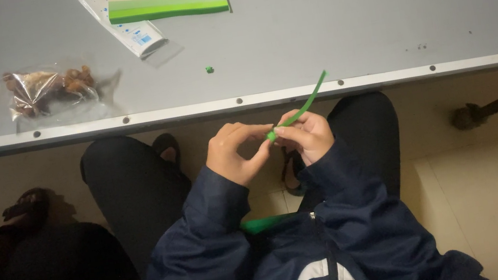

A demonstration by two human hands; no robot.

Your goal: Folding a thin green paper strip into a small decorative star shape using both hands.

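Seated below the grey metal bench [311, 30], a person's left hand [234, 152] and right hand [308, 134] are both pinching a thin green paper strip [307, 105], coiling its end tight between fingertips.

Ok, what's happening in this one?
A seated person in a dark jacket is rolling one end of a green paper strip between both hands, left hand and right hand, just below the edge of a grey table. On the table lie a stack of green strips, a clear bag of brown pieces and a tiny green roll.
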